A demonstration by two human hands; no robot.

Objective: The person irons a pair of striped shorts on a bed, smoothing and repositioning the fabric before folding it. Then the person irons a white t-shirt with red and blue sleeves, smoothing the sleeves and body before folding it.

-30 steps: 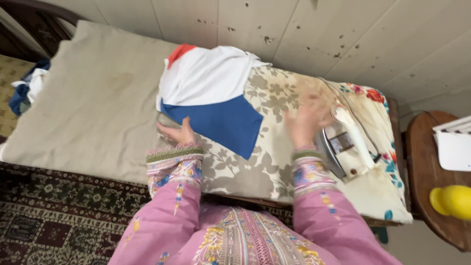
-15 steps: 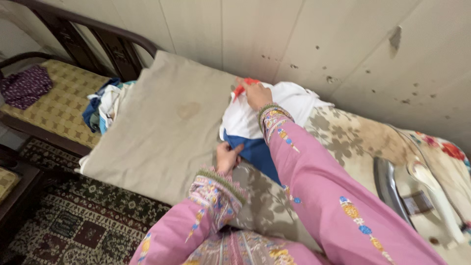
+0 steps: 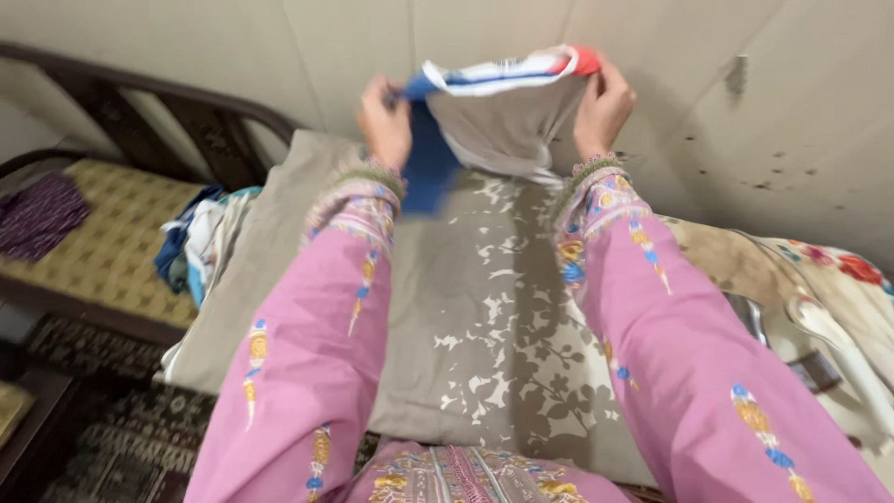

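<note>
A white, blue and red garment (image 3: 498,116) hangs in the air in front of the wall, lifted off the cloth-covered ironing surface (image 3: 466,317). My left hand (image 3: 385,121) grips its left edge by the blue part. My right hand (image 3: 604,104) grips its right edge by the red corner. Both arms, in pink embroidered sleeves, stretch forward over the grey floral cloth.
An iron (image 3: 819,354) rests at the right on the flowered cover. A pile of blue and white clothes (image 3: 200,242) lies at the left end. Behind it stands a dark wooden bench with a yellow cushion (image 3: 102,233) and a purple cloth (image 3: 37,214). A patterned rug (image 3: 121,438) covers the floor.
Both hands took hold of the garment on the surface and raised it up in front of the wall. The view swung left and upward.
</note>
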